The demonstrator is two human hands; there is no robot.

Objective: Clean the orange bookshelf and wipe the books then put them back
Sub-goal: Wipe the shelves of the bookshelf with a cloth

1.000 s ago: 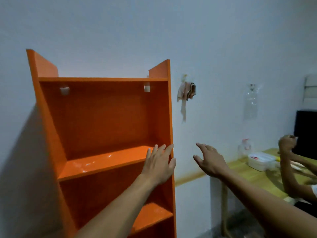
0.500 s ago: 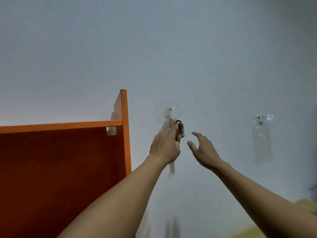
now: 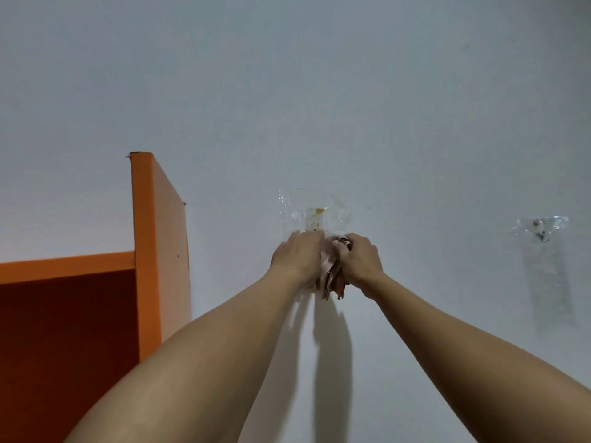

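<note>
A pinkish-brown cloth (image 3: 331, 273) hangs on the white wall under a clear adhesive hook patch (image 3: 313, 212). My left hand (image 3: 295, 255) and my right hand (image 3: 361, 260) both grip the cloth, one from each side, with fingers curled round it. Most of the cloth is hidden between the hands; its lower end dangles below them. The orange bookshelf (image 3: 156, 251) stands against the wall to the left, with only its upper right corner and top shelf edge in view. No books are visible.
A second clear plastic patch with a small hook (image 3: 542, 233) is stuck on the wall at the right, with a transparent bag hanging under it. The rest of the view is bare white wall (image 3: 319, 91).
The view has swung up and right, away from the shelf. My left hand left the shelf edge and reached the hanging cloth; my right hand then closed in and gripped it too.
</note>
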